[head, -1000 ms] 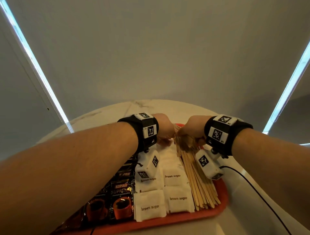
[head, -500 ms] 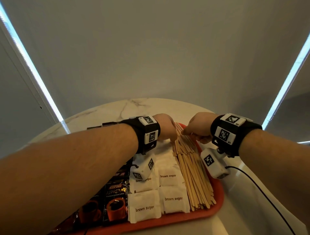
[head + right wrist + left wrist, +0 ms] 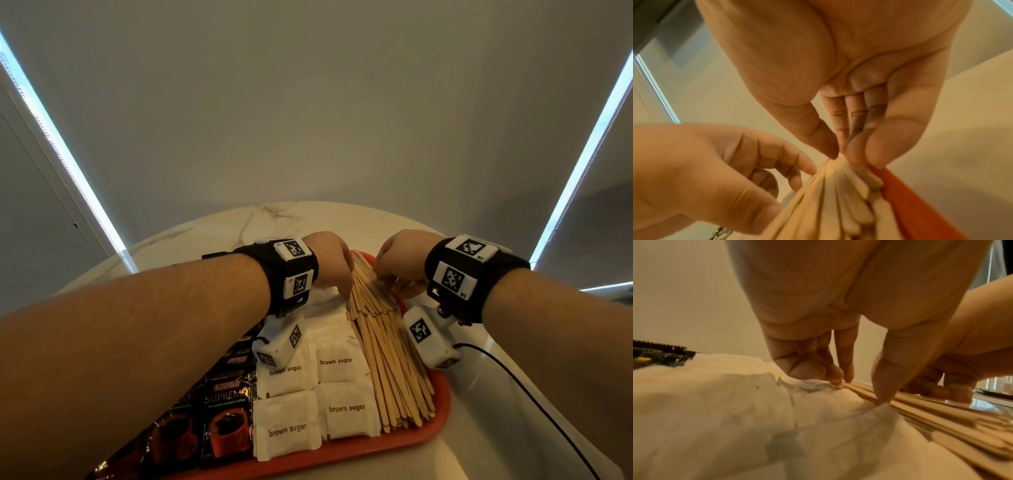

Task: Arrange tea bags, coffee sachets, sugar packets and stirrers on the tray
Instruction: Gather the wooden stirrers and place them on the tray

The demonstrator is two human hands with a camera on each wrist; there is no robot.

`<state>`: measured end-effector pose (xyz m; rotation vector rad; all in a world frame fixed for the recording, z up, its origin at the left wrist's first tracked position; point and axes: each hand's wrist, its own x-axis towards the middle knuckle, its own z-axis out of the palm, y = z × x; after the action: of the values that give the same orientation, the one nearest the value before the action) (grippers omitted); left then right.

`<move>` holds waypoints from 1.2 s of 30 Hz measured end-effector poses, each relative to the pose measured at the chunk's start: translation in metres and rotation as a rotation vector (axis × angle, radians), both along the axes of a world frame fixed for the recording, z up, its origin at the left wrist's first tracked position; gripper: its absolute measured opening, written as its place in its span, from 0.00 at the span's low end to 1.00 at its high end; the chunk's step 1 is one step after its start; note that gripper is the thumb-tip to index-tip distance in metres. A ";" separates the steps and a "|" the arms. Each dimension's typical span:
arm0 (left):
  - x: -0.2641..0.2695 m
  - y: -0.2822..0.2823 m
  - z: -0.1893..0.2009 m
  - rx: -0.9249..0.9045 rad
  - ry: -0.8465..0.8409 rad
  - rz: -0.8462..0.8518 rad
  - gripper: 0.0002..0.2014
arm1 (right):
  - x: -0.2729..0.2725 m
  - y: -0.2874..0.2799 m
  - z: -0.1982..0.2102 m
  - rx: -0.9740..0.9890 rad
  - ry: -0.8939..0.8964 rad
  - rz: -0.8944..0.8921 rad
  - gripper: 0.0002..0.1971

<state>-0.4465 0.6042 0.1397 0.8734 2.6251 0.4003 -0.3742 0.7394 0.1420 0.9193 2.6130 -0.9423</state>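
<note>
A red tray (image 3: 442, 411) holds black coffee sachets (image 3: 227, 411) on the left, white brown-sugar packets (image 3: 342, 363) in the middle and a bundle of wooden stirrers (image 3: 387, 359) along the right. My left hand (image 3: 344, 291) touches the bundle's left edge near its far end with thumb and fingertips (image 3: 859, 390). My right hand (image 3: 394, 277) pinches the stirrers' far ends between thumb and fingers (image 3: 844, 155). The stirrers (image 3: 834, 203) fan out towards me beside the tray rim (image 3: 910, 203). No tea bags show.
The tray sits on a round white marble table (image 3: 205, 233) before a grey wall. A black cable (image 3: 548, 411) runs from my right wrist across the table, right of the tray. A dark flat object (image 3: 215, 255) lies behind my left wrist.
My hands, close together over the stirrers' far ends a second ago, have drawn slightly apart. The right hand shifted right and now pinches the ends.
</note>
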 end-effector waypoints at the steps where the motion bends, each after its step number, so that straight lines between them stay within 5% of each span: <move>1: -0.001 0.000 -0.001 -0.002 0.006 0.011 0.19 | 0.000 0.000 -0.001 0.000 -0.001 -0.010 0.07; 18: 0.004 0.011 0.006 0.031 0.028 -0.064 0.28 | 0.005 0.000 0.004 -0.022 0.024 -0.039 0.06; 24: 0.009 0.020 0.000 -0.043 -0.015 -0.093 0.21 | 0.035 0.011 0.002 -0.031 -0.001 -0.023 0.07; 31: 0.022 0.011 0.008 0.032 0.012 -0.062 0.22 | 0.056 0.006 -0.006 -0.046 -0.088 0.049 0.11; 36: 0.035 -0.007 0.021 0.093 0.040 -0.013 0.12 | 0.071 0.002 -0.002 -0.079 -0.076 0.038 0.13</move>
<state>-0.4116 0.5972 0.1611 0.9374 2.6541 0.5105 -0.3034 0.7412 0.1397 0.8650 2.5024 -0.9739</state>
